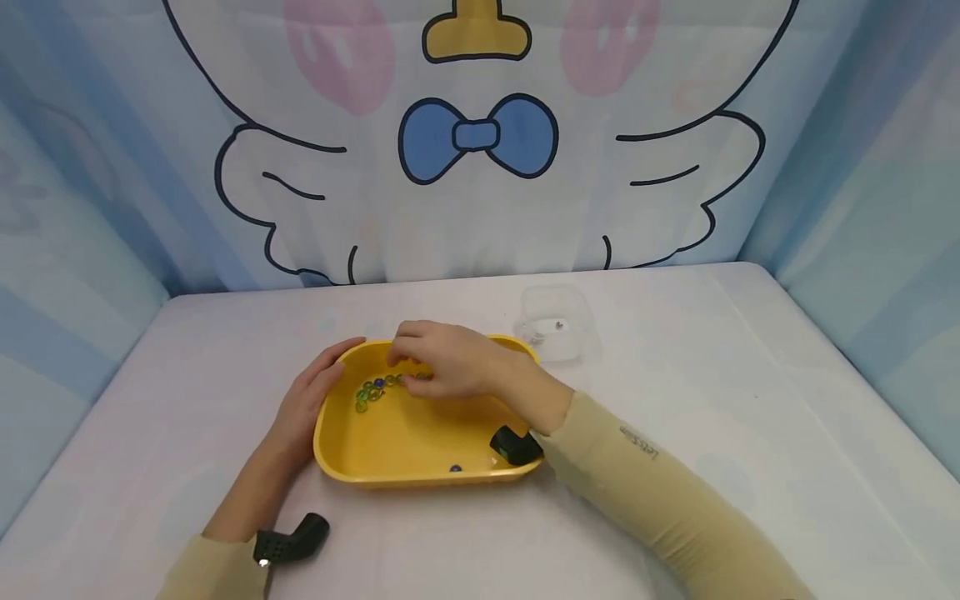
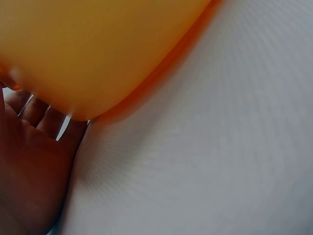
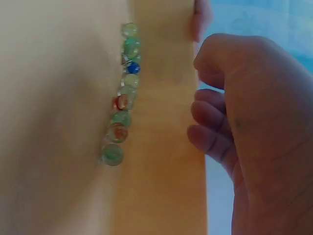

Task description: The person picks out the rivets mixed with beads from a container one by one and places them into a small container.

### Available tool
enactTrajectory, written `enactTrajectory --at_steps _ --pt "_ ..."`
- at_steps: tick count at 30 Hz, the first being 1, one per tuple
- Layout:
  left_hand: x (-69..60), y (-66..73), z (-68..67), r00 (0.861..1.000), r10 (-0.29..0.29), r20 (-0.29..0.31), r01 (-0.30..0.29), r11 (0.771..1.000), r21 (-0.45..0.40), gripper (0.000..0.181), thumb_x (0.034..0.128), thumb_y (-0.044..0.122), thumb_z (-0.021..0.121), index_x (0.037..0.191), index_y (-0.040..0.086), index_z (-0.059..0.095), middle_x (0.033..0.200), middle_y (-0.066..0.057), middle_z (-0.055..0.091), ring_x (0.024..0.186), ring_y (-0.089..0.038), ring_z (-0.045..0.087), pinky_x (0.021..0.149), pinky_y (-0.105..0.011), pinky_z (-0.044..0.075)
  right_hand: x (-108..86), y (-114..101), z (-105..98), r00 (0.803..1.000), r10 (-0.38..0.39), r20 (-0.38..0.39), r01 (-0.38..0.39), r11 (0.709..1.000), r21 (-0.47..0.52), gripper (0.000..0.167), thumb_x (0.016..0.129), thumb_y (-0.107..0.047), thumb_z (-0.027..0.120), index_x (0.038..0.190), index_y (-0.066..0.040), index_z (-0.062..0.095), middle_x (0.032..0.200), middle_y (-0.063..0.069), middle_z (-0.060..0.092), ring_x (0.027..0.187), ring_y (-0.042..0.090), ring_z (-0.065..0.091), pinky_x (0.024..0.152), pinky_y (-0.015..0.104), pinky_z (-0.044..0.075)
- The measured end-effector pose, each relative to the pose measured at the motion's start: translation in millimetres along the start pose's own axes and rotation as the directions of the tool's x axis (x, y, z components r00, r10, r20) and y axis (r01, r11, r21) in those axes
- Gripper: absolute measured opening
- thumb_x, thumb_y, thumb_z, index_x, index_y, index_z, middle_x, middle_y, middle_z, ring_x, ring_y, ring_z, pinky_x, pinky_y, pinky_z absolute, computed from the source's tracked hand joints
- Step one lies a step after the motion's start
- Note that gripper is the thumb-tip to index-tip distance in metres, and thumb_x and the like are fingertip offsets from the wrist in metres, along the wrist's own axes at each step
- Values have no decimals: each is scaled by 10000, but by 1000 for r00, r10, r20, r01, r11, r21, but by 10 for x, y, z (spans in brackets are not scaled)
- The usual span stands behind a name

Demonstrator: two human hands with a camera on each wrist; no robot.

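A yellow plastic tray (image 1: 405,442) lies on the table. My left hand (image 1: 306,404) holds its left end, fingers along the outside and thumb at the rim; the left wrist view shows that palm (image 2: 34,166) beside the tray wall (image 2: 98,58). Over the far side of the tray hovers my right hand (image 1: 457,362), its thumb and fingers loosely bent and apart, with nothing visible between them. Below it, several glass marbles (image 1: 375,390) form a line by the far wall, clear with green, yellow, red or blue. The right wrist view shows this row of marbles (image 3: 121,117) apart from the fingertips (image 3: 198,137).
A single dark blue marble (image 1: 455,468) sits near the tray's front wall. Behind the tray's right end stands a clear plastic box (image 1: 558,304) with small shiny bits in it. A white cloth covers the table (image 1: 712,375), and printed curtains (image 1: 480,225) enclose it.
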State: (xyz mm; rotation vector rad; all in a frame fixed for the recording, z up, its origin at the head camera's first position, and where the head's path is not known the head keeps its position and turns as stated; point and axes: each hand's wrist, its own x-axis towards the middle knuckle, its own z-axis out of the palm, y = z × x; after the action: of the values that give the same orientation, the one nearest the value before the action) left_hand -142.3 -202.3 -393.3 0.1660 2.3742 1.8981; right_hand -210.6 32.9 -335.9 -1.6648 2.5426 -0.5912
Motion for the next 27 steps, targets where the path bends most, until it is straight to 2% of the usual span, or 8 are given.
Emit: enactTrajectory --at_steps 5,18,21,27 --pt "2 -8 -3 1000 0 7 0 1000 -31 492 1109 330 335 1561 138 364 1578 -51 368 1411 -219 348 1033 -118 354 39 4 50 999 -23 25 23 1000 3 268 962 -160 660 1211 -58 659 1201 34 581 1007 134 536 913 163 440" --pt "-6 13 -9 1000 -4 2 4 1000 -26 504 1108 351 335 1564 137 360 1581 -59 366 1421 -229 344 1028 -120 359 125 20 170 998 -17 68 13 999 53 275 971 -138 642 1233 -55 650 1188 43 592 968 148 542 866 150 438" --pt "-7 9 -11 1000 -2 0 2 1000 -21 504 1108 354 334 1562 137 365 1582 -58 365 1422 -228 344 1029 -117 354 142 13 192 996 -15 85 12 999 41 281 969 -138 637 1237 -54 652 1192 43 592 982 142 543 889 147 431" --pt "-3 0 -12 1000 10 6 -10 1000 -19 501 1110 347 334 1558 126 370 1591 -60 353 1429 -231 332 1031 -110 347 152 -5 216 994 -34 105 32 999 22 288 981 -143 619 1255 -61 641 1237 43 571 1082 138 533 1015 155 386"
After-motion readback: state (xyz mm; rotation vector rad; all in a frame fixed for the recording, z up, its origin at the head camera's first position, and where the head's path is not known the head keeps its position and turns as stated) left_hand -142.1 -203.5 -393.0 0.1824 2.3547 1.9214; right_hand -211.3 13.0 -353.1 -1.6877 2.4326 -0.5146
